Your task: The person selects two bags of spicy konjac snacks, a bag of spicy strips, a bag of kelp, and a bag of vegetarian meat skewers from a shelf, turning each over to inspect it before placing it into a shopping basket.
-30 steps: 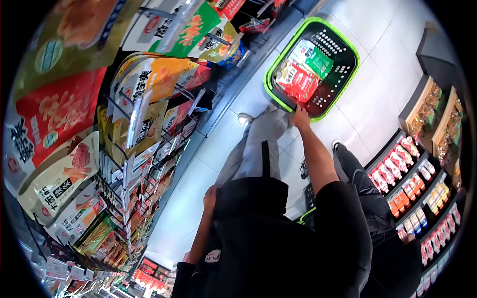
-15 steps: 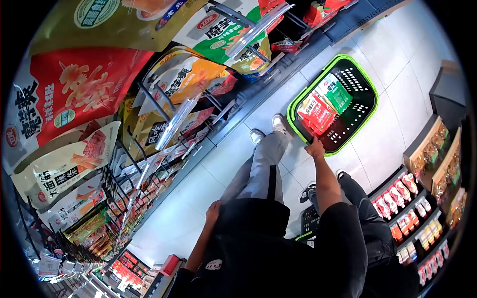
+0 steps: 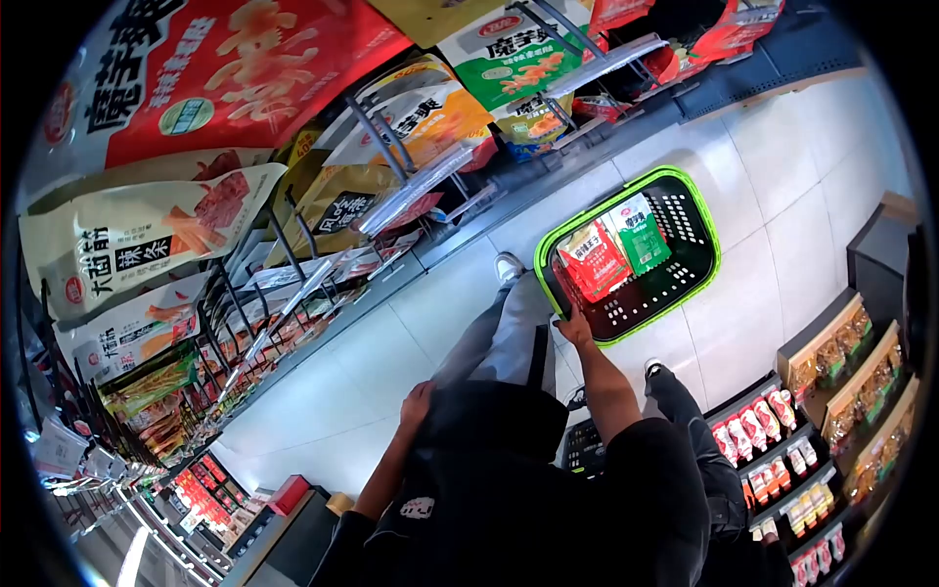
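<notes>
A black basket with a bright green rim (image 3: 706, 201) is at my right side. My right hand (image 3: 575, 327) is closed on its near edge. Inside it lie a red snack packet (image 3: 594, 262) and a green and white packet (image 3: 641, 235), side by side. My left hand (image 3: 418, 403) hangs beside my leg, near the dark top; its fingers are curled and too small to make out what they hold, if anything.
Hanging snack bags (image 3: 156, 230) on metal hooks fill the rack at the left and top. Another person's leg (image 3: 690, 421) stands close at my right, with a second dark basket (image 3: 584, 448) nearby. Shelves of packaged food (image 3: 758, 430) stand at the lower right.
In view, the basket and my right hand have shifted left and down, still together. The rack has shifted and turned with the camera. The other person's leg and shoe show more fully.
</notes>
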Tool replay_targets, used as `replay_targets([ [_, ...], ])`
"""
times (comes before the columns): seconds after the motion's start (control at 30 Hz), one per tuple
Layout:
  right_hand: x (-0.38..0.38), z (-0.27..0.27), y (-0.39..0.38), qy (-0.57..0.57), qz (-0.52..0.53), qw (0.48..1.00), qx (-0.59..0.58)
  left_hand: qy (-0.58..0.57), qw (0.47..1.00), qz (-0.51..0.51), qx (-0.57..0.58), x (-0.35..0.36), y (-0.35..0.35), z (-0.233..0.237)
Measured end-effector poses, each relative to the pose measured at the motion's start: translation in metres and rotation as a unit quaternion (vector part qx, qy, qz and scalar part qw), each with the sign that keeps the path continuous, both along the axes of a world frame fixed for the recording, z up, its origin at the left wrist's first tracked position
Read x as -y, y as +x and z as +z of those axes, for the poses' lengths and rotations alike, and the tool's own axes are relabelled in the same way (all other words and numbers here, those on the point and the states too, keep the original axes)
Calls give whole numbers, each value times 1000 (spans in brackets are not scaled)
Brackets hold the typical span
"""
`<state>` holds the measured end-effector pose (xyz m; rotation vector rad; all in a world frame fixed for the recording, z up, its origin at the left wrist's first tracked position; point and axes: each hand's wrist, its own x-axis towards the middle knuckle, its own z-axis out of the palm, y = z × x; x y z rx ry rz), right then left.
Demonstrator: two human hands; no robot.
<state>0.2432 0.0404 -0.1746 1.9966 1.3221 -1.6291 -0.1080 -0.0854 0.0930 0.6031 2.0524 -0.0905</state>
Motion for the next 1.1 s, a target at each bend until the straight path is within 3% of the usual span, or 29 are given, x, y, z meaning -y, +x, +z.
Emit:
replay_targets([
  [0.07,-10,-3,-6,-6,-7,1000,-2,9,1000,10,-2,0,-1,-1],
  [0.13,3,-56,-4,-9,-15,998,-66,23,1000,11,1,5,-2,0],
  [0.2,2,-46,-10,48,-17,996,-79,48,999,-4,11,7,-2,-3],
  [0.3,-19,-9,-35,-57,-51,961,-268,31,999,15,7,7,-2,-5],
  [0.33,-27,8,-46,29,13,966,-256,33,999,-4,6,4,0,-5],
  [0.37,-41,26,-61,116,80,960,-240,39,999,-21,6,-4,2,-7],
  [0.43,-93,130,-108,232,50,960,-149,48,998,-43,4,-10,8,-11],
  [0.5,-148,209,-142,289,-60,912,-284,58,997,-56,-3,-12,5,-32],
  [0.53,-177,251,-156,320,-48,897,-300,151,978,-145,26,5,-7,-62],
  [0.63,-247,327,-200,397,26,873,-280,178,972,-150,41,-2,-7,-72],
  [0.7,-269,325,-232,468,-9,809,-355,180,977,-108,41,-4,-6,-91],
  [0.77,-281,312,-246,471,12,817,-332,176,981,-70,36,-6,3,-93],
  [0.83,-294,295,-255,529,37,789,-311,170,985,-28,19,-24,14,-63],
  [0.93,-297,293,-264,508,32,781,-361,140,989,47,-29,-42,30,-15],
  [1.1,-310,314,-269,527,99,763,-361,188,978,79,-51,-50,45,-16],
])
